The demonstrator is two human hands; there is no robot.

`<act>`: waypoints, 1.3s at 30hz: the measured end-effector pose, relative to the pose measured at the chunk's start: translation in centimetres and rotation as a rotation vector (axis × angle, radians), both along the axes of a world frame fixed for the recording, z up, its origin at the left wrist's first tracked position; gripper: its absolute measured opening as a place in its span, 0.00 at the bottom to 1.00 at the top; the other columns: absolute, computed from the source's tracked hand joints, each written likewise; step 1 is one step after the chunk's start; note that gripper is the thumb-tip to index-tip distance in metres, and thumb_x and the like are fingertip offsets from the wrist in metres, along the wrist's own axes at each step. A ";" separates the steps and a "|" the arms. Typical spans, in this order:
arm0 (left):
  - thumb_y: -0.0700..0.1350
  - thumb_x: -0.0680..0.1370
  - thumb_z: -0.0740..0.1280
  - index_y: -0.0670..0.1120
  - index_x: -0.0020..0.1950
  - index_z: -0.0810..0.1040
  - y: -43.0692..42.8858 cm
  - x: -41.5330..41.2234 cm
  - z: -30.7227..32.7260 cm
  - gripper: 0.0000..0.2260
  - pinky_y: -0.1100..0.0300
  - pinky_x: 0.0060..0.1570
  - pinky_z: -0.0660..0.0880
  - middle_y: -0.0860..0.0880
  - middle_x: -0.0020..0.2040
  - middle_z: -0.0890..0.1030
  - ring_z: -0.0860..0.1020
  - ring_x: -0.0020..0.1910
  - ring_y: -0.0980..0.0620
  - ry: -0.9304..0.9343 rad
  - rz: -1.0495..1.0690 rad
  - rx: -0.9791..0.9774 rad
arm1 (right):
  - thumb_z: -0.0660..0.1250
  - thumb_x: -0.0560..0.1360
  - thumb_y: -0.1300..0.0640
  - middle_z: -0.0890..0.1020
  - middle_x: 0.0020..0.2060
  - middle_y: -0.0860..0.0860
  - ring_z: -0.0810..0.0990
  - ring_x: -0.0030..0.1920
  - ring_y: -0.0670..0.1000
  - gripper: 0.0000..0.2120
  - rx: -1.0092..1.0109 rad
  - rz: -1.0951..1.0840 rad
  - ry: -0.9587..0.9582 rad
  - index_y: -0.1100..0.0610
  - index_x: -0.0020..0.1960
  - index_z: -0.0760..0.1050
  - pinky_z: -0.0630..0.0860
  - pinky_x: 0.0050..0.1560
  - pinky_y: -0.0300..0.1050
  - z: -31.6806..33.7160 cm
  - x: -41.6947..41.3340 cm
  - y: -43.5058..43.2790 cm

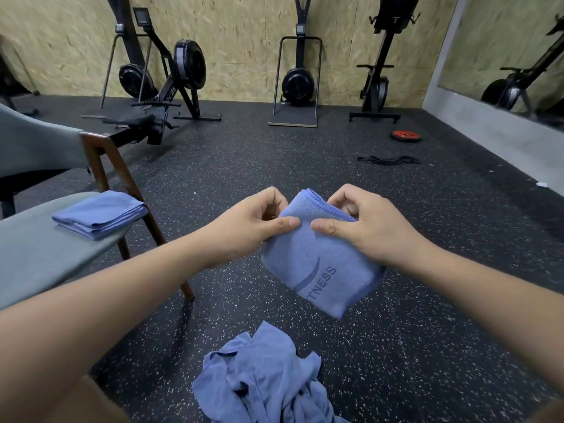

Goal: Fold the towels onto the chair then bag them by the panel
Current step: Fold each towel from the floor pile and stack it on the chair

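Loose towels [262, 380] heaped on floor [427, 331] down front | left hand [244, 221] and right hand [363, 224] both pinching top edge of half-folded towel [317, 264], mid-air | folded towel [99, 213] sits on chair [45, 254], left side

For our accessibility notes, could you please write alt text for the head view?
A left hand and right hand pinch the top edge of a folded blue towel in the air. A folded stack lies on the grey chair at left; a crumpled pile of blue towels lies on the dark gym floor below.
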State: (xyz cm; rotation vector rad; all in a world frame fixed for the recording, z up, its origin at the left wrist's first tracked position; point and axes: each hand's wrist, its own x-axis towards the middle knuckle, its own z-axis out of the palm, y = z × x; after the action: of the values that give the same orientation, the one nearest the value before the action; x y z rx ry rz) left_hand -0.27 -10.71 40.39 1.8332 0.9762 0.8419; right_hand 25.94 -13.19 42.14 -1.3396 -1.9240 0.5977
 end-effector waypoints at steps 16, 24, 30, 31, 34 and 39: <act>0.54 0.88 0.62 0.57 0.57 0.76 -0.2 -7.7 1.9 0.04 0.53 0.50 0.72 0.57 0.47 0.79 0.76 0.45 0.58 0.177 0.223 0.051 | 0.77 0.78 0.57 0.87 0.55 0.63 0.84 0.51 0.55 0.12 -0.558 0.252 0.465 0.60 0.56 0.78 0.73 0.47 0.50 -2.3 -6.1 1.6; 0.61 0.85 0.65 0.56 0.56 0.79 -0.4 -21.0 -0.1 0.11 0.48 0.52 0.73 0.38 0.53 0.78 0.77 0.49 0.50 0.300 0.354 -0.096 | 0.79 0.72 0.64 0.86 0.61 0.64 0.84 0.57 0.59 0.19 -0.948 0.356 0.626 0.63 0.62 0.80 0.78 0.53 0.51 -7.2 -19.4 4.7; 0.60 0.84 0.67 0.54 0.54 0.80 1.3 -32.8 -3.0 0.10 0.48 0.51 0.76 0.45 0.51 0.83 0.82 0.49 0.49 0.315 0.552 -0.263 | 0.71 0.82 0.60 0.86 0.47 0.55 0.83 0.44 0.53 0.07 -1.029 0.284 0.758 0.54 0.51 0.72 0.77 0.43 0.48 -10.9 -33.2 6.4; 0.60 0.84 0.67 0.55 0.54 0.81 1.7 -34.6 -3.3 0.09 0.50 0.50 0.76 0.49 0.49 0.84 0.82 0.49 0.50 0.328 0.579 -0.277 | 0.71 0.83 0.59 0.87 0.48 0.55 0.84 0.44 0.53 0.06 -1.039 0.273 0.759 0.55 0.52 0.73 0.78 0.43 0.48 -11.1 -35.3 6.6; 0.60 0.84 0.68 0.56 0.53 0.82 3.1 -39.8 -4.1 0.10 0.53 0.49 0.75 0.53 0.46 0.84 0.81 0.47 0.52 0.407 0.663 -0.287 | 0.72 0.83 0.58 0.87 0.50 0.55 0.86 0.44 0.52 0.06 -1.048 0.246 0.776 0.58 0.56 0.76 0.80 0.40 0.47 -11.9 -41.2 7.9; 0.59 0.85 0.66 0.52 0.52 0.81 6.0 -46.7 -5.2 0.12 0.55 0.40 0.68 0.52 0.42 0.80 0.75 0.41 0.51 0.571 0.798 -0.256 | 0.73 0.81 0.62 0.87 0.55 0.57 0.86 0.51 0.56 0.11 -1.057 0.238 0.829 0.62 0.62 0.79 0.85 0.54 0.59 -11.6 -48.6 10.5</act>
State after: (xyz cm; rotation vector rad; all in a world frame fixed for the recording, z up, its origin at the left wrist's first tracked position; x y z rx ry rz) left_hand -46.96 -4.76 35.15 1.4633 2.1540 0.5840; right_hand -22.68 -2.70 30.59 -1.0838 -1.0352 2.0903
